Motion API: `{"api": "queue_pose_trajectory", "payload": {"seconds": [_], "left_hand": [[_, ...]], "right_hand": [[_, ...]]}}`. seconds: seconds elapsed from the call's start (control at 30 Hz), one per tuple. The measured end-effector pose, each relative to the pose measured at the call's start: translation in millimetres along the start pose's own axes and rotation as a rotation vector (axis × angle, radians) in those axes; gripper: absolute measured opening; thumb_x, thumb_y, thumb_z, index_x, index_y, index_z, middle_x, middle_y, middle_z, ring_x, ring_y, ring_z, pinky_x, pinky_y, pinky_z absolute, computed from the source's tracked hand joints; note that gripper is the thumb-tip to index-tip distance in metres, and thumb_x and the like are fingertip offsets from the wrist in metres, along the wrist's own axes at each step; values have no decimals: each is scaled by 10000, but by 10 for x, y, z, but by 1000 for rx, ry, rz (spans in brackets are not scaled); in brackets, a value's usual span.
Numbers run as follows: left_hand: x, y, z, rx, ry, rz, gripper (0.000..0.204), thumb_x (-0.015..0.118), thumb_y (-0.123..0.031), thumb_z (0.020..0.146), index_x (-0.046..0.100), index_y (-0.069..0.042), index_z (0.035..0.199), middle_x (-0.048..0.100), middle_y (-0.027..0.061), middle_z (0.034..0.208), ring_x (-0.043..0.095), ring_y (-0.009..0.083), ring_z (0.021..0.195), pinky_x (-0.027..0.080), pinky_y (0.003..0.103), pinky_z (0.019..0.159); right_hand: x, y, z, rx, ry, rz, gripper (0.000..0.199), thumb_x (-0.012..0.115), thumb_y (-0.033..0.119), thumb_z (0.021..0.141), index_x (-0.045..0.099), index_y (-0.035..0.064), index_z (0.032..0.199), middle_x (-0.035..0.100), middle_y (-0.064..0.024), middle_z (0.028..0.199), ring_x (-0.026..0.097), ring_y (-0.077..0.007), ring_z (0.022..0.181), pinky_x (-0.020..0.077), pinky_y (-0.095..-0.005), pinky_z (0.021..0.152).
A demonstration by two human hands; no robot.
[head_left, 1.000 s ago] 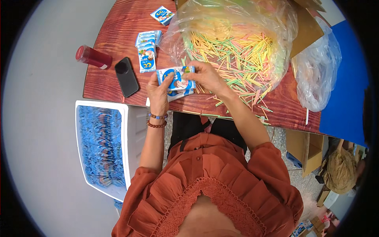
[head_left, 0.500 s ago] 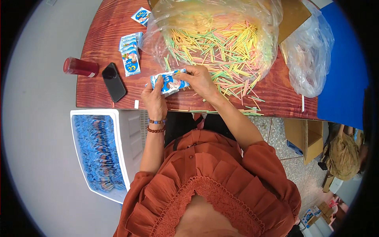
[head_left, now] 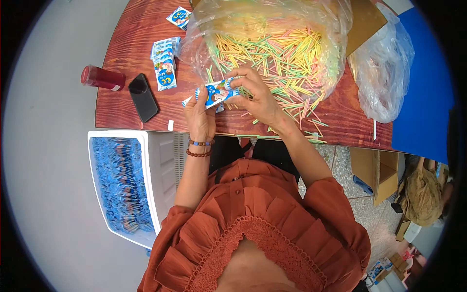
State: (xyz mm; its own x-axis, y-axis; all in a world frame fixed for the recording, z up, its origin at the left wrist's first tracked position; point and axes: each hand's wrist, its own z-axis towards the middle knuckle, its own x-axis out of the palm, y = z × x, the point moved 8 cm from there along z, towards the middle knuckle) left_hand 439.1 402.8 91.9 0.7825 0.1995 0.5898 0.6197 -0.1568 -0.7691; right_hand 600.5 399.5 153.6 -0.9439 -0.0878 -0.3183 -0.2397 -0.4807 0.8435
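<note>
Over the table's near edge, my left hand [head_left: 200, 119] grips a small blue-and-white packet [head_left: 217, 95] with the thumb on its face. Part of a second packet edge pokes out under it at the left. My right hand [head_left: 261, 101] has its fingers and thumb closed about the packet's right end. Just beyond lies a heap of thin yellow, green and pink sticks [head_left: 287, 63] in a spread clear plastic bag [head_left: 197, 41]. A row of overlapping matching packets [head_left: 166, 73] lies left of the bag, with another packet [head_left: 179, 18] farther back.
On the reddish wooden table [head_left: 124, 48] are a black phone [head_left: 143, 98] and a red bottle [head_left: 102, 78]. Below the left edge stands a white bin [head_left: 152, 190] full of blue packets. A crumpled clear bag [head_left: 382, 78] lies at right; an open cardboard box [head_left: 386, 170] sits below.
The packet has tilted up at its right end. My right fingers have lifted and spread more around that end. Both hands appear slightly farther right, along with a small shift of the view.
</note>
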Motion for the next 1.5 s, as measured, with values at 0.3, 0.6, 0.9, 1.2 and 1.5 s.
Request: {"api": "queue_pose_trajectory", "payload": {"seconds": [0.3,0.6,0.9,1.2,1.5], "left_hand": [[-1,124,4,-73,3,-8,141,598,-154,943,640,-19,951,677,52,879,653,141,774,547,295,687],[66,167,-24,-28,56,-18,189,594,-198,950,649,-21,912,681,61,871,642,132,759,532,292,659],[35,122,25,44,-7,30,217,583,-223,959,653,-22,919,677,51,841,626,121,720,512,278,606],[-117,83,10,41,-41,42,212,585,-227,958,644,-35,890,676,49,854,631,120,726,516,278,614],[-91,122,25,2,-6,28,206,582,-223,959,644,-31,914,681,51,864,638,127,725,517,284,605]], "right_hand": [[260,-15,-37,-87,148,-41,345,736,221,787,678,143,1118,493,-80,1350,408,-289,1290,308,-426,1076],[83,1,-62,-117,184,-64,270,714,228,807,718,144,1063,528,-84,1353,433,-280,1281,318,-421,1075],[-1112,-766,356,198,-124,-526,380,688,300,809,674,39,1085,615,-123,1173,538,-290,1111,408,-427,941],[-995,-1000,627,215,147,-1193,307,654,233,779,633,32,1011,591,-135,1027,531,-300,1023,386,-422,868],[-866,-1055,625,-3,250,-1269,184,531,89,776,617,16,922,620,-131,931,570,-282,953,390,-425,831]]}}
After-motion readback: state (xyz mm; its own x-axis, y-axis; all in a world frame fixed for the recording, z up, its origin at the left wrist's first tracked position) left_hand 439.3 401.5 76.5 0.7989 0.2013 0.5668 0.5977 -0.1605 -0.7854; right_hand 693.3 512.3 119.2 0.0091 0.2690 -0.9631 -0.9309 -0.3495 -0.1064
